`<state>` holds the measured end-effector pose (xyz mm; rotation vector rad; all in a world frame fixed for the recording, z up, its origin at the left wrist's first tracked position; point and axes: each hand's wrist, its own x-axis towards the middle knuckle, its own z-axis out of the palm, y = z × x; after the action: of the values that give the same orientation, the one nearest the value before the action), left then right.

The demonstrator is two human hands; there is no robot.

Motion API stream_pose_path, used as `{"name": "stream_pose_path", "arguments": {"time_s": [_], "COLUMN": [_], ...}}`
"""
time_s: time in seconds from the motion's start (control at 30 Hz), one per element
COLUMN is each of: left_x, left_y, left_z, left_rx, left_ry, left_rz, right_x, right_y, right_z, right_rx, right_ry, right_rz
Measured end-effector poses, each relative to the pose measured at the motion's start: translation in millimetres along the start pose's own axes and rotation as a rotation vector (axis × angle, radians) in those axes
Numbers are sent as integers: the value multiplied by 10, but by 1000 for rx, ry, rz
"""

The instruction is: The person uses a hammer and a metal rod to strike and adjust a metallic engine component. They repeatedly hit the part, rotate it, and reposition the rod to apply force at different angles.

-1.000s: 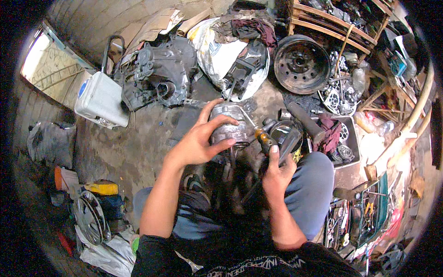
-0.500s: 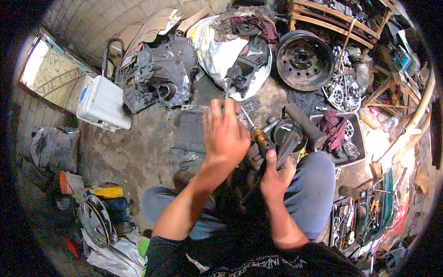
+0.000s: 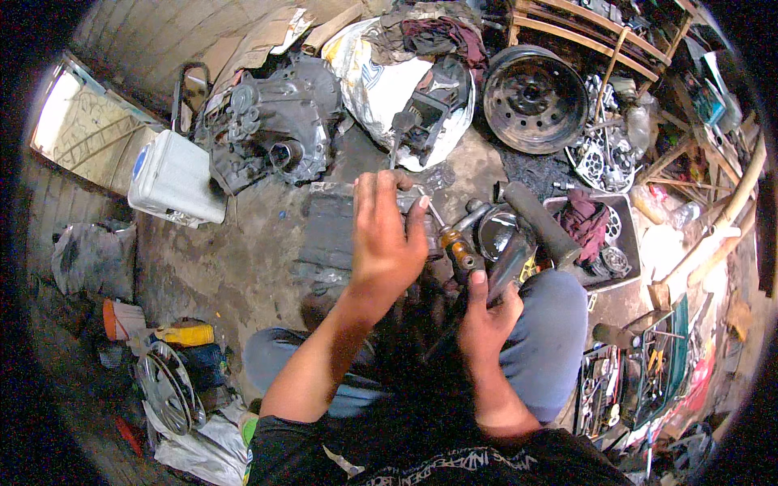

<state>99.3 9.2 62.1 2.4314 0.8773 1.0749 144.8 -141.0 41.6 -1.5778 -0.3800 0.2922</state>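
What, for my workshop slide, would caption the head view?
Right hand holding an amber tool, left hand nearby, dark wheel beyond.

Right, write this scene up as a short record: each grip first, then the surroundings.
Left grip: over a grey metal part, hiding most of it; firmness of hold unclear
Right grip: closed on an orange-handled tool, thumb at its near end
Ahead: large dark metal casing, white sack, dark wheel
Left side: pale lidded box
Right side: dark red cloth in a grey bin
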Motion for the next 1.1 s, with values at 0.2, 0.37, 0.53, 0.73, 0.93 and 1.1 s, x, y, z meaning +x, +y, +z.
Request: {"name": "stream_pose_path", "arguments": {"time_s": [0.2, 0.37, 0.53, 0.73, 0.93, 1.1], "left_x": [56, 66, 9, 8, -14, -18], "left_y": [88, 61, 106, 89, 89, 136], "left_z": [-52, 49, -85, -183, -316, -323], "left_rx": [69, 27, -105, -170, -16, -11], "left_ry": [-90, -17, -117, -268, -516, -521], "left_rz": [-20, -20, 50, 181, 412, 495], "right_x": [-3, -5, 12, -18, -13, -11], "right_y": [0, 22, 99, 66, 80, 68], "right_z": [-18, -45, -22, -16, -4, -19], "right_rx": [-15, -46, -43, -35, 36, 51], "right_ry": [42, -8, 32, 2, 35, -41], "right_rz": [-25, 11, -80, -31, -31, -6]}}
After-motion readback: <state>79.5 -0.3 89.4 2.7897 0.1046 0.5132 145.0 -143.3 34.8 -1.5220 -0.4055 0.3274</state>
